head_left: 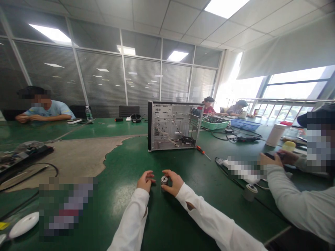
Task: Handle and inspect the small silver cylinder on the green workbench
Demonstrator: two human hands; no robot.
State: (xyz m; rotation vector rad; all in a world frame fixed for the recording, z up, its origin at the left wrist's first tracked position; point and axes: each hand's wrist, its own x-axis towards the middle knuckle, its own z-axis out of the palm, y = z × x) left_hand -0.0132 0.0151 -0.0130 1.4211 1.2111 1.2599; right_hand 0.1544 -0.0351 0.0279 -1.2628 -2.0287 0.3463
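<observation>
At lower centre, the right hand curls around a small metal cylinder; the left hand hovers beside it, empty.

Open computer case upright on green table; orange-handled screwdriver beside.

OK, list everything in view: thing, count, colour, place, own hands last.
Table: one, green, throughout
Computer case: one, silver and black, centre
Screwdriver: one, orange handle, right of case
Baskets: two, green and blue, far right
Bottle: one, clear, far left
Flask: one, white, right
Oval object: one, white, near left
Cables: several, black, both sides
Loose parts: uncounted, mixed, left
Metal cylinder: one, silver, at right hand
Second cylinder: one, grey, right
Windows: several, pale, right
Other people: four, varied, around table
Blurred items: uncounted, colours unclear, both sides
Left hand: one, white-sleeved, centre
Right hand: one, white-sleeved, centre
</observation>
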